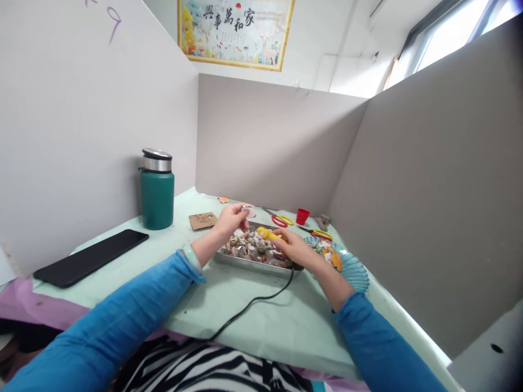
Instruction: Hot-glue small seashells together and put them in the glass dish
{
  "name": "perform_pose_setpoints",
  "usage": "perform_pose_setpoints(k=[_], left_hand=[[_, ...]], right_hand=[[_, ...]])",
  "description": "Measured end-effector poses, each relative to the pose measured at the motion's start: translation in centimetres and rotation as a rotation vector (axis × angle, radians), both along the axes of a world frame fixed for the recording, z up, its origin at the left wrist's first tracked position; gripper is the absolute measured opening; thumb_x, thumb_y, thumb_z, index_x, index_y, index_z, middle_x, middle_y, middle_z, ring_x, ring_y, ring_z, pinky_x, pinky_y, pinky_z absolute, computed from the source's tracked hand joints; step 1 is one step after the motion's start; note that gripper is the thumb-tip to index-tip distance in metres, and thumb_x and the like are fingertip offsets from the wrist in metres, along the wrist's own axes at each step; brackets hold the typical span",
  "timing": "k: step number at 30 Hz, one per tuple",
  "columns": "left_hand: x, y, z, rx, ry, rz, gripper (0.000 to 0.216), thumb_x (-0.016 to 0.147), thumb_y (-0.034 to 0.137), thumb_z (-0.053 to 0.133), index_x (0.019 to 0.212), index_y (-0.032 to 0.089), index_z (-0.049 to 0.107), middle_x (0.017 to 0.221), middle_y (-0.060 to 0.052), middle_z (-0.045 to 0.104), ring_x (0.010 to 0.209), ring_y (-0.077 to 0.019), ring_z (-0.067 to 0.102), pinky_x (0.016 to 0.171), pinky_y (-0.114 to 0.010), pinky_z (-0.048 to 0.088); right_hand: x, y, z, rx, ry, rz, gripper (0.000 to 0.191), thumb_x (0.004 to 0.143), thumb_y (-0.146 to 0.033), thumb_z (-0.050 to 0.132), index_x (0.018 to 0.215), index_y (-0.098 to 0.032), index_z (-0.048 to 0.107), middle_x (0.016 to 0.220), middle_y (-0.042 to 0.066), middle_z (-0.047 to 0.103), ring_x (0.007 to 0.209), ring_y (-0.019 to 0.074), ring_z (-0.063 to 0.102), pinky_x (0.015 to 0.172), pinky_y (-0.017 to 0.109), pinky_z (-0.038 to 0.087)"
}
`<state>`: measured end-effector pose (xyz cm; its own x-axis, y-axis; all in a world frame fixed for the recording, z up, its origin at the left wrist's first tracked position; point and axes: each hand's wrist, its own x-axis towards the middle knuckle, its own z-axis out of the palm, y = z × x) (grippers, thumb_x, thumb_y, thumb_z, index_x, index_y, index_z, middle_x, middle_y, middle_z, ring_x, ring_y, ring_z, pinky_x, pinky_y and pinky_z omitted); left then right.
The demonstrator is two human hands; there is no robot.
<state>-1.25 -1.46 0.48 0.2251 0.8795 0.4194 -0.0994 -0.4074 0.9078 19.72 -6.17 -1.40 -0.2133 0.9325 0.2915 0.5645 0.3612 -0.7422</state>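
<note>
My left hand [233, 219] is raised over the far left side of a metal tray [249, 262], pinching a small flat pale piece [248, 211], perhaps a shell. Its exact kind is too small to tell. In my right hand [295, 246] is a yellow glue gun [267, 234], its nose pointing left above the tray. A black cord [257, 299] runs from near the tray's right end to the table's front edge. Many small seashells [245, 246] fill the tray below both hands. Fingers partly hide the glue gun's handle.
Right of the tray lies a blue shell-shaped dish [354, 272] with orange and white pieces. Behind are red-and-yellow scissors [281, 220], more scissors [321, 234] and a red cup [302, 216]. At left are a brown card [202, 220], a green bottle [157, 198] and a black phone [92, 257]. Grey partitions [278, 141] enclose the table.
</note>
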Motion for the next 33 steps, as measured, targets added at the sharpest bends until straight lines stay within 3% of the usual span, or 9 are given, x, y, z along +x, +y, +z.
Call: perform_pose_setpoints(k=[4, 7, 12, 16, 22, 29, 33], left_hand=[[-0.1, 0.2, 0.0, -0.13, -0.091, -0.06, 0.015, 0.075, 0.017, 0.057, 0.088, 0.01, 0.056, 0.065, -0.004, 0.063, 0.055, -0.012, 0.062, 0.055, -0.023, 0.051], [0.2, -0.2, -0.2, -0.225, -0.092, -0.104, 0.018, 0.074, 0.012, 0.058, 0.091, 0.01, 0.054, 0.072, -0.006, 0.065, 0.061, -0.0148, 0.066, 0.06, -0.025, 0.054], [0.5, -0.3, -0.5, -0.256, -0.064, -0.12, 0.014, 0.074, 0.01, 0.058, 0.088, 0.01, 0.054, 0.081, -0.009, 0.065, 0.072, -0.0184, 0.068, 0.064, -0.026, 0.056], [0.4, -0.1, -0.5, -0.23, -0.017, -0.096, 0.018, 0.077, 0.013, 0.057, 0.094, 0.009, 0.054, 0.077, -0.009, 0.067, 0.069, -0.0172, 0.068, 0.063, -0.026, 0.056], [0.4, -0.7, -0.2, -0.202, 0.067, -0.058, 0.017, 0.082, 0.021, 0.055, 0.095, 0.01, 0.056, 0.06, -0.006, 0.065, 0.055, -0.0137, 0.065, 0.056, -0.023, 0.053], [0.4, -0.9, -0.1, -0.238, 0.001, -0.138, 0.018, 0.08, 0.026, 0.06, 0.088, 0.011, 0.054, 0.061, -0.006, 0.065, 0.057, -0.0151, 0.066, 0.057, -0.024, 0.053], [0.2, -0.4, -0.3, -0.259, -0.014, -0.123, 0.014, 0.079, 0.022, 0.06, 0.086, 0.01, 0.054, 0.067, -0.008, 0.066, 0.056, -0.0139, 0.065, 0.055, -0.023, 0.053]], right_hand=[[-0.2, -0.3, 1.0, -0.102, 0.571, 0.071, 0.04, 0.068, -0.05, 0.066, 0.089, -0.019, 0.051, 0.056, -0.008, 0.043, 0.044, 0.0064, 0.038, 0.045, 0.022, 0.037], [-0.4, -0.8, 1.5, -0.094, 0.718, 0.11, 0.038, 0.07, -0.047, 0.067, 0.091, -0.02, 0.051, 0.05, -0.01, 0.033, 0.04, 0.0058, 0.031, 0.044, 0.022, 0.036], [-0.6, -1.6, 1.2, -0.095, 0.591, 0.232, 0.034, 0.076, -0.042, 0.062, 0.098, -0.017, 0.055, 0.047, -0.009, 0.036, 0.041, 0.0072, 0.034, 0.043, 0.022, 0.031], [-0.9, -1.7, 0.6, -0.129, 0.502, 0.28, 0.039, 0.077, -0.043, 0.06, 0.104, -0.015, 0.056, 0.046, -0.009, 0.037, 0.04, 0.0069, 0.033, 0.045, 0.022, 0.032], [-1.2, -1.6, 0.2, -0.138, 0.492, 0.274, 0.041, 0.075, -0.043, 0.061, 0.104, -0.014, 0.057, 0.047, -0.009, 0.036, 0.04, 0.0062, 0.032, 0.044, 0.022, 0.03], [-1.5, -1.9, 0.3, -0.13, 0.454, 0.227, 0.039, 0.075, -0.045, 0.06, 0.101, -0.017, 0.057, 0.045, -0.009, 0.035, 0.04, 0.0074, 0.031, 0.045, 0.023, 0.031], [-1.0, -1.2, 0.2, -0.001, 0.322, 0.105, 0.039, 0.076, -0.048, 0.057, 0.101, -0.018, 0.06, 0.044, -0.008, 0.038, 0.041, 0.0097, 0.035, 0.047, 0.025, 0.033]])
